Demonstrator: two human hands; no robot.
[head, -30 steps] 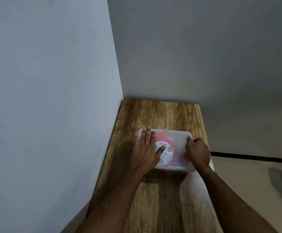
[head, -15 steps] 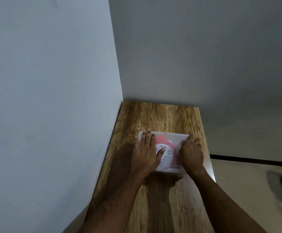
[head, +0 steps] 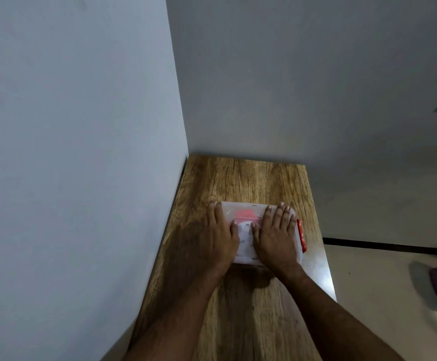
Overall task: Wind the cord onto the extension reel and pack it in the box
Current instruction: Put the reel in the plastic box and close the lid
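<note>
My left hand (head: 218,237) lay flat on the left of the box (head: 246,212), fingers straight, gripping nothing. The reel (head: 246,220) showed pink through its clear lid; the box sat on the desk (head: 238,178). My right hand (head: 277,238) pressed flat likewise. The lid looked stiff, slippery; I judged the red latch (head: 301,235) the handhold.
</note>
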